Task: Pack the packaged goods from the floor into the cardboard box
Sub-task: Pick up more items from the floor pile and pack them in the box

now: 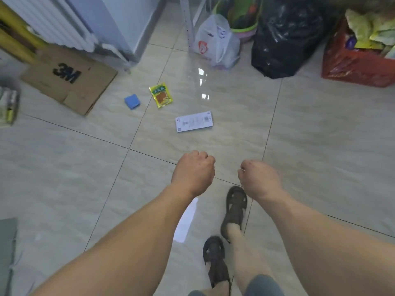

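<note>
Between hands and packets, floor.

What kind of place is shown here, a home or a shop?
Probably a home storage corner: a tiled floor, a white radiator, and a black rubbish bag beside a white plastic bag.

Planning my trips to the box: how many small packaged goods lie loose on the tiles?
3: a blue box, a yellow packet right of it, and a white flat package nearest the hands. Others may be out of view.
</note>
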